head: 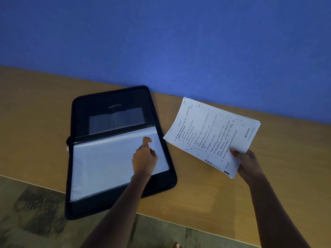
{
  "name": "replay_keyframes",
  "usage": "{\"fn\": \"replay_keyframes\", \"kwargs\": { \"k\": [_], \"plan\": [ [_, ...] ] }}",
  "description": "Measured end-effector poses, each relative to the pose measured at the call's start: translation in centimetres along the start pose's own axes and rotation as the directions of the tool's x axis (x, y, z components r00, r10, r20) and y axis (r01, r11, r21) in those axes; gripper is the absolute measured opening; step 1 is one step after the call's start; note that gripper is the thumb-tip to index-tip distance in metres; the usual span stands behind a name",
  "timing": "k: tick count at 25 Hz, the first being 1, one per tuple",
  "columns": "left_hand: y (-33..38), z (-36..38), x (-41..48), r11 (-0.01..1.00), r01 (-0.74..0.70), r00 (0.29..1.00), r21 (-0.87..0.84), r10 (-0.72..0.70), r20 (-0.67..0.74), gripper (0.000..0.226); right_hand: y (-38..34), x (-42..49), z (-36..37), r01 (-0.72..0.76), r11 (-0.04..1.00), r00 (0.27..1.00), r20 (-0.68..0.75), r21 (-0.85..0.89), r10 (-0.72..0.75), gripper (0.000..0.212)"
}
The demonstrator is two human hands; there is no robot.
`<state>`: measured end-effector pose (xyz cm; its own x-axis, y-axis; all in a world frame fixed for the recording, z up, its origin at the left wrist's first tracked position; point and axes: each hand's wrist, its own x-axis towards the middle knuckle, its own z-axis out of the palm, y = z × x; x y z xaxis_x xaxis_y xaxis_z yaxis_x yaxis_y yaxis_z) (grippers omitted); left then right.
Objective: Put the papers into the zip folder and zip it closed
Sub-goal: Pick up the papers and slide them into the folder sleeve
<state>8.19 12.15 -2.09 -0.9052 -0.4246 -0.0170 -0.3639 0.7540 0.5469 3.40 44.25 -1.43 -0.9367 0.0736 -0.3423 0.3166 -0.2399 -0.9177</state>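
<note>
A black zip folder (84,208) lies open on the wooden table, its near corner hanging over the table's front edge. A clear plastic sleeve (103,161) covers its lower half. My left hand (144,158) rests on the sleeve's right side, fingers loosely curled with the thumb raised; whether it pinches the sleeve I cannot tell. My right hand (248,163) holds a stack of printed papers (211,133) by its near corner, lifted slightly above the table to the folder's right. The zipper pull (67,149) shows at the folder's left edge.
The wooden table (206,199) runs against a blue wall (161,42). Patterned floor (35,212) shows below the table's front edge. A toe (176,245) peeks in at the bottom.
</note>
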Motion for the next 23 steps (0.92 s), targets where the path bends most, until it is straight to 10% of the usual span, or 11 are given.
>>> {"fn": "replay_keyframes", "kwargs": {
  "k": [9, 23],
  "plan": [
    [1.2, -1.2, 0.7, 0.992, 0.076, 0.99, 0.103, -0.088, 0.113, 0.013, -2.7, -0.1, 3.5, 0.099, 0.993, 0.995, 0.03, -0.067, -0.097, 0.02],
    [0.6, -1.5, -0.5, 0.969, 0.015, 0.984, 0.248, -0.059, 0.17, 0.068, -3.0, -0.1, 5.9, 0.153, 0.948, 0.988, 0.02, -0.28, -0.154, 0.029]
  ]
}}
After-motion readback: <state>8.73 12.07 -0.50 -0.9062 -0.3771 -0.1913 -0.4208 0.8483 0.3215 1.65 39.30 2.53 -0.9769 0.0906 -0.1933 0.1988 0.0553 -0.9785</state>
